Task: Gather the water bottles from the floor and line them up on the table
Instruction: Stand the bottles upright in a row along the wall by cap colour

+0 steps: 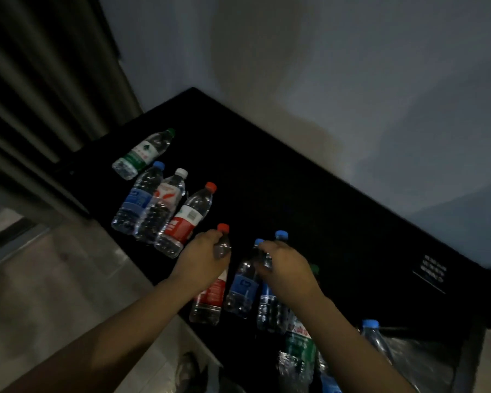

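Standing at the near edge of the table [323, 208], a person reaches both arms over its dark top. Entries run from that edge outward.

Near right corner: a lone blue-capped bottle [373, 336]; left of it a green-labelled bottle [296, 353], partly under the right forearm.

Near edge, midway: three bottles close together. The left hand [203, 256] grasps a red-labelled bottle [210, 296], fingers curled round its shoulder just under the red cap. The right hand [285, 268] has its fingers wrapped round the neck of a blue-labelled bottle [243, 290]. A third bottle [268, 307], also blue-capped, sits just beside; whether the same hand holds it too, I cannot tell.

Toward the left edge: a cluster of a red-capped bottle [186, 219], a white-capped bottle [165, 205] and a blue-banded bottle [136, 199], side by side and touching.

Far left corner: a green-capped bottle [143, 153], apart from the cluster.

Beyond: a pale wall [352, 66] behind the far edge and a dark pleated curtain [40, 80] to the left. The light is dim and details blur.
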The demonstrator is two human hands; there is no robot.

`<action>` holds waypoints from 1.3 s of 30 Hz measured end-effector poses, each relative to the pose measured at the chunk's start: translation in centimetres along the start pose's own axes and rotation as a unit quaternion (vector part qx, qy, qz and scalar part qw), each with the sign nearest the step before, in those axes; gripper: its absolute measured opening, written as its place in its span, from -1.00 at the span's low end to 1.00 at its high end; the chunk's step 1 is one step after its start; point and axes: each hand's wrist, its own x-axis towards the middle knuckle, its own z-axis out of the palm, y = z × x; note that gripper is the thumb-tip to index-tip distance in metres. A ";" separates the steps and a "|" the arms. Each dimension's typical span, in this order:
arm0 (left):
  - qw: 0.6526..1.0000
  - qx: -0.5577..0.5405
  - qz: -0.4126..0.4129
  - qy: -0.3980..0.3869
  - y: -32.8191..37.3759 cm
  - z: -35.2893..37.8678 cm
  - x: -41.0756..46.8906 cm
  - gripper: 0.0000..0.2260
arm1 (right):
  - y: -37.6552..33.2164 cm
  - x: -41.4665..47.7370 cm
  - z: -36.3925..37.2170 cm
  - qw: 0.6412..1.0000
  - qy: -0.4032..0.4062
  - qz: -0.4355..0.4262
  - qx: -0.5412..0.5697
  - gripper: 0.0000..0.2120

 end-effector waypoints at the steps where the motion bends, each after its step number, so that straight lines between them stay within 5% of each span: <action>1: 1.000 0.003 -0.004 0.022 -0.7 -0.9 -0.5 -0.64 | -1.2 0.6 0.0 1.000 -0.005 -0.010 -0.010 -0.63; 13: 0.983 -0.007 -0.064 0.174 -9.9 -11.5 -7.5 -0.69 | -14.8 3.4 5.5 0.993 0.008 -0.111 -0.035 -0.70; 19: 0.983 -0.009 -0.034 0.182 -14.1 -16.6 -10.0 -0.81 | -19.7 3.4 8.7 0.994 0.017 -0.098 -0.040 -0.70; 39: 0.990 0.013 -0.047 0.131 -16.9 -22.0 1.2 -0.56 | -21.4 13.8 7.6 0.997 0.041 -0.047 -0.041 -0.72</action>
